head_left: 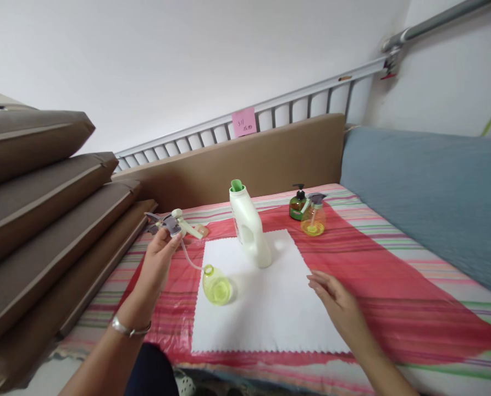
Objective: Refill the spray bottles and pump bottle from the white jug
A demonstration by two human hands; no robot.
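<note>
My left hand point(163, 250) is closed on a grey trigger spray head point(171, 224), held up at the left. From it a thin clear dip tube point(190, 257) curves toward the mouth of a yellow-green clear bottle point(216, 286); whether the tip is inside I cannot tell. That open bottle stands on a white cloth point(286, 313) with zigzag edges. Behind it, also on the cloth, is a tall white detergent jug point(249, 223) with a green spout at its top. My right hand point(331, 294) hovers by the cloth's right edge, fingers stretched out, holding nothing.
Back right stand a dark green pump bottle point(298, 203) and a yellow spray bottle point(313, 220). Pale green and grey items point(185, 223) lie beyond my left hand. Stacked brown cushions point(59, 220) fill the left side; a blue-grey padded panel point(426, 198) stands right.
</note>
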